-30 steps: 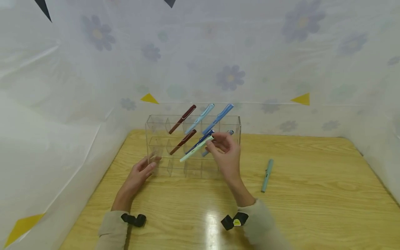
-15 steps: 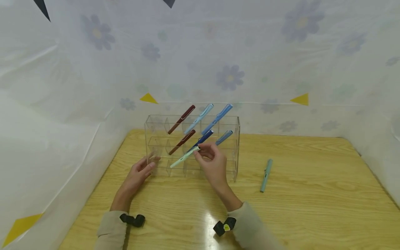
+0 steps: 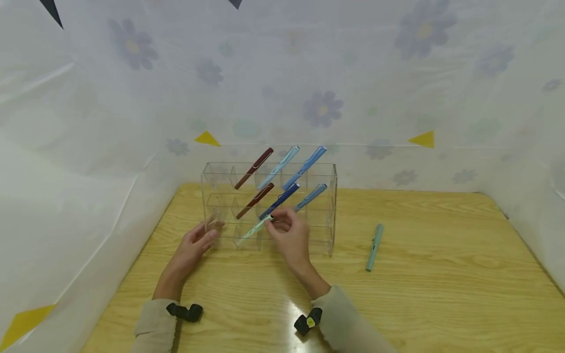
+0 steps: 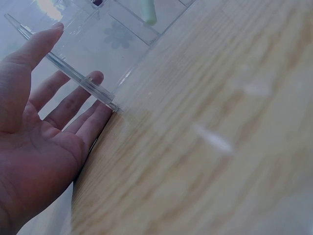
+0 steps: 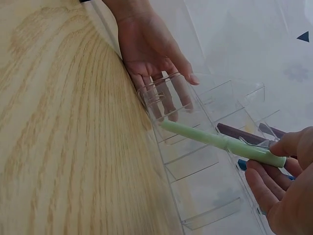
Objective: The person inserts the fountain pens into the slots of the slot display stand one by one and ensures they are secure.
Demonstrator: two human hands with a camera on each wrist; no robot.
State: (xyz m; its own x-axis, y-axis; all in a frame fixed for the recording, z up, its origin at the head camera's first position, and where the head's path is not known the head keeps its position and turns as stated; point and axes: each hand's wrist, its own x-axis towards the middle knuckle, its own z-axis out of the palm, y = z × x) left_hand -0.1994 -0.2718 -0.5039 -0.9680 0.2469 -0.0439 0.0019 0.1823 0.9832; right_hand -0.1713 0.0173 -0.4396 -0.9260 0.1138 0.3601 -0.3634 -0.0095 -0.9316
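A clear acrylic pen rack (image 3: 326, 235) with three tiers stands on the table. My right hand (image 3: 291, 238) pinches the capped end of a pale green pen (image 5: 195, 133) between thumb and fingers. The pen slants, its far end down at the lowest tier, near the second compartment from the left. My left hand (image 4: 46, 132) holds the rack's left end, thumb on one side of the panel edge and fingers on the other. In the upper tier lean a maroon pen (image 3: 253, 169), a light blue pen (image 3: 279, 167) and a blue pen (image 3: 305, 167).
The middle tier bears another maroon pen (image 3: 255, 201), a dark blue pen (image 3: 280, 201) and a medium blue pen (image 3: 311, 196), partly behind my right hand. A grey-green pen (image 3: 374, 247) lies on the wooden table (image 3: 432, 274) to the right. Flowered white sheeting (image 3: 265, 98) surrounds the table.
My right hand has moved left and down with the pale green pen, from before the middle tier to the lowest tier. My left hand stays at the rack's left end.
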